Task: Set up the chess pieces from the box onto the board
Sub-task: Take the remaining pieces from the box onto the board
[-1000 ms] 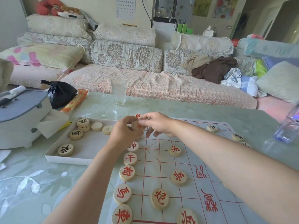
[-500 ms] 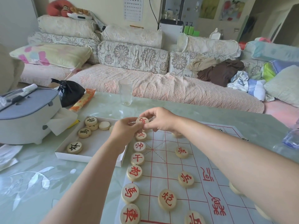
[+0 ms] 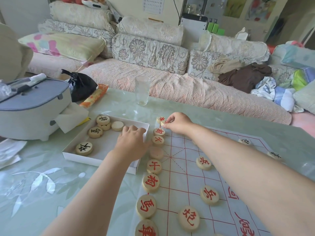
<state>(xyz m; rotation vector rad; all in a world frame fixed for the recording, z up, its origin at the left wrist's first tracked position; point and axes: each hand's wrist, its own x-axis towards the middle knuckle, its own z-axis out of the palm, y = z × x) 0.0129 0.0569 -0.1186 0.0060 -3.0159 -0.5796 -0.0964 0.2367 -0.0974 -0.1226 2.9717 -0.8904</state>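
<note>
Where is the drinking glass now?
Head view, upper centre: the glass stands near the table's far edge, beyond the white box, right of the orange packet.

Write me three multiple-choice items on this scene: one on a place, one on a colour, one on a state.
1. Where does the glass stand?
A. on the sofa
B. on the table, beyond the white box
C. inside the box

2. What colour are the characters showing on the pieces in the box?
A. black
B. red
C. green

3. What is the right hand doing?
A. lying flat, empty
B. holding the glass
C. pinching a red-marked piece

1 B: it stands upright on the tabletop past the box.
2 A: every readable face there bears black strokes.
3 C: thumb and fingertips grip it at the board's far corner.
</note>
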